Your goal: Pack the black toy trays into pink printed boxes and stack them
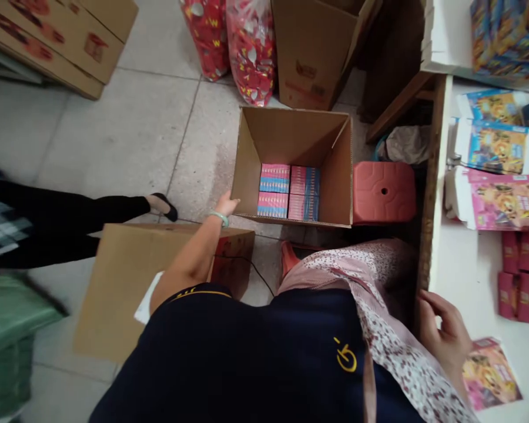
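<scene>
- Four blocks of packs (pixel 296 204) inside open carton (pixel 293 132); best to have rows flush.
- Left hand (pixel 226 204) at carton's near-left corner, can't tell grip; brace lightly.
- Right hand (pixel 446 330) curled at table edge (pixel 428 235), hold unclear.

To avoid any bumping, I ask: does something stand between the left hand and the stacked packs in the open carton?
Only the carton's left wall stands between the left hand and the stacked packs; nothing visible covers them from above.
</scene>
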Tool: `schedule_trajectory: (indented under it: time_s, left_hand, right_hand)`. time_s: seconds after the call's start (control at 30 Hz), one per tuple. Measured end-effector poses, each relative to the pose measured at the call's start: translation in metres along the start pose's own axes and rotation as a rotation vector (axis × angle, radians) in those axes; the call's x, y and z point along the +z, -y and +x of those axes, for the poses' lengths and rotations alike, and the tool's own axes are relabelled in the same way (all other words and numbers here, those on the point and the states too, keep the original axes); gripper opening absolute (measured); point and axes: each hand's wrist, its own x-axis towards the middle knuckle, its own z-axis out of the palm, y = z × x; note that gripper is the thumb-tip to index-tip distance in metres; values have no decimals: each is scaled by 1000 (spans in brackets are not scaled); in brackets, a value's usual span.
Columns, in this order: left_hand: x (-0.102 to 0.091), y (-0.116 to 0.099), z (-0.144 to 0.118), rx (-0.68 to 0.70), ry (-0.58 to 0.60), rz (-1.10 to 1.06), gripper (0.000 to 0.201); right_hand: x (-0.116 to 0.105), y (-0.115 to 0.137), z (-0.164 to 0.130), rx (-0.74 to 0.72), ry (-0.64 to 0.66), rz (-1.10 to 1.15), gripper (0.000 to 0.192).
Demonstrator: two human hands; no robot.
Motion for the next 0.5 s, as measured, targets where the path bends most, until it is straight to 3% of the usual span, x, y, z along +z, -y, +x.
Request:
schedule_trajectory:
  time_s: [0.13, 0.3, 0.4, 0.5]
  left_hand:
    - [25, -3, 16, -25, 69, 15, 44]
    - [54, -33, 37, 10, 120, 47, 47]
    - [59, -57, 54, 37, 125, 88, 47]
    - [50, -76, 67, 57, 120, 148, 46]
  right_hand:
    - [5, -12, 5, 14, -16, 52, 22]
    - [7, -16, 11, -236, 100, -76, 20]
    - [8, -16, 13, -341, 113, -155, 20]
    - [10, -20, 14, -412, 111, -165, 23]
